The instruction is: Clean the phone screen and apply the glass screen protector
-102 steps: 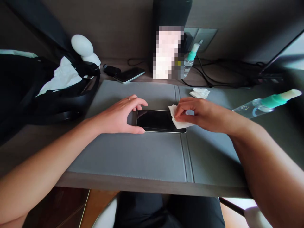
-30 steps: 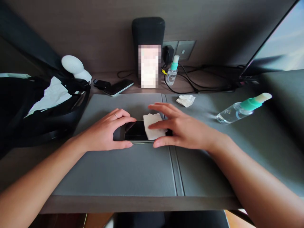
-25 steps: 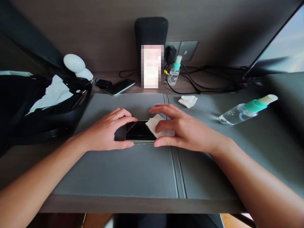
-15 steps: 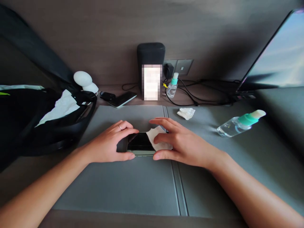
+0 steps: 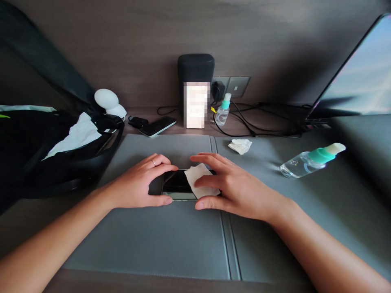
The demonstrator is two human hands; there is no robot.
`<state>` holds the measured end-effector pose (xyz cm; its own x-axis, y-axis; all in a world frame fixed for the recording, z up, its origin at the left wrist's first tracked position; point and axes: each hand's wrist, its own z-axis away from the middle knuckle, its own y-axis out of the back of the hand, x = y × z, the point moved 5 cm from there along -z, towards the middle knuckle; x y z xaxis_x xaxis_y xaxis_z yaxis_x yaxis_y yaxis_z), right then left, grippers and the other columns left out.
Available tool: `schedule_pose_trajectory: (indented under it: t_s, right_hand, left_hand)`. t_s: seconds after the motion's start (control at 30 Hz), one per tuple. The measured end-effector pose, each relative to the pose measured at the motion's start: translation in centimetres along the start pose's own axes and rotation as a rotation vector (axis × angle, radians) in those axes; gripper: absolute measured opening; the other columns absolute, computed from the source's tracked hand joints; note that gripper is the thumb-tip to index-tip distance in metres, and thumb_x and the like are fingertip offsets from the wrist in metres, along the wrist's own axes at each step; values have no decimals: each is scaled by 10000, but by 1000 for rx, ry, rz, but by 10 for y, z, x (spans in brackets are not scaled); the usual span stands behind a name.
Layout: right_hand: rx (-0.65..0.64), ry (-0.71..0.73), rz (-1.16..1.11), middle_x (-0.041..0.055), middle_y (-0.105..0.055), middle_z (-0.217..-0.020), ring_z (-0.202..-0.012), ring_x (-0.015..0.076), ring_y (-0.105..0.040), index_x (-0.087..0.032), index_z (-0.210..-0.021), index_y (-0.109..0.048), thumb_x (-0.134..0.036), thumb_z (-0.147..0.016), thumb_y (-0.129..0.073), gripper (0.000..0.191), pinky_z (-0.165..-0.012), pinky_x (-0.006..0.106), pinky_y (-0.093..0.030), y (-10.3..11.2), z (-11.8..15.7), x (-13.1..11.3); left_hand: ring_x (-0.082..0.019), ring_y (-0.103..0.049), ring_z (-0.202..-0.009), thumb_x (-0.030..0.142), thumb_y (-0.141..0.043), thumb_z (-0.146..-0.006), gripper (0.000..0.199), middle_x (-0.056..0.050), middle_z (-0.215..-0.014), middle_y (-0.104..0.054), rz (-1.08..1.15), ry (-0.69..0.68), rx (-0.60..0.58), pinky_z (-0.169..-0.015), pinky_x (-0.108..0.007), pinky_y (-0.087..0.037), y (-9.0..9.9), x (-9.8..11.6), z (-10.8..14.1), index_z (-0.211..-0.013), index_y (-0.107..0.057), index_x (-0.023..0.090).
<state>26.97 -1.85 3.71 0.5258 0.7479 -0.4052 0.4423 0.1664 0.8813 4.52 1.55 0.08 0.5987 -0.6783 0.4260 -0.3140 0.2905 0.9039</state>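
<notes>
A phone (image 5: 175, 183) with a dark, shiny screen lies flat on the grey desk mat (image 5: 146, 240). My left hand (image 5: 140, 181) grips its left end, fingers at the far edge and thumb at the near edge. A white tissue (image 5: 193, 179) covers part of the screen. The index finger of my right hand (image 5: 227, 183) presses on this tissue, with the other fingers spread and the thumb by the phone's near edge. My right hand hides the phone's right end.
Behind are a crumpled tissue (image 5: 240, 146), a second phone (image 5: 159, 126), a small spray bottle (image 5: 222, 112), cables and a black speaker-like object (image 5: 195, 69). A larger spray bottle (image 5: 310, 160) stands right, near a monitor (image 5: 360, 77). A black bag (image 5: 39, 158) is left.
The tissue under my right index finger has slid slightly left over the screen, with my right hand. My left hand keeps its hold. The view has shifted a little.
</notes>
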Motion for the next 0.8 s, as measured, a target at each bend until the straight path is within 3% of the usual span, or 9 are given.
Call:
schedule_pose_trajectory:
  t_s: [0.17,0.33,0.47,0.63,0.8]
  right_hand:
    - [17,0,-15,186,-587,-1426,-1386,330,-523,-179,-847,-753,-613,-936,-623,462,-1119,500,-471,-1,-1,0]
    - [-2,-22,-33,185,-560,-1462,-1392,321,-516,-192,-986,-767,-615,-943,-621,449,-1117,498,-466,-3,-1,4]
    - [16,-64,-57,176,-591,-1398,-1343,316,-554,-188,-831,-744,-619,-953,-604,469,-1081,480,-491,-3,0,8]
    - [-5,-82,-74,180,-551,-1468,-1361,312,-543,-210,-1100,-762,-571,-959,-633,409,-1078,489,-495,-5,-2,8]
    - [18,-144,-117,158,-655,-1243,-1384,281,-525,-199,-859,-742,-466,-1026,-575,357,-1040,425,-514,-6,-3,10]
  left_hand:
    - [-282,-562,-1214,489,-749,-853,621,-71,-1296,-558,8,8,-8,-1055,-441,-502,-1,-1,0,-1397,-524,292]
    - [-273,-563,-1205,489,-749,-852,630,-73,-1289,-554,18,8,-19,-1052,-432,-501,0,-1,-1,-1400,-525,274]
    - [-277,-569,-1192,492,-755,-844,632,-75,-1270,-567,9,-9,1,-1042,-431,-506,2,0,-1,-1390,-536,262]
    - [-271,-567,-1183,489,-753,-848,636,-74,-1265,-565,23,-15,3,-1042,-424,-501,1,-1,0,-1396,-531,253]
    - [-262,-557,-1195,484,-750,-856,627,-66,-1279,-555,14,-13,3,-1041,-403,-492,-1,-2,0,-1397,-529,257]
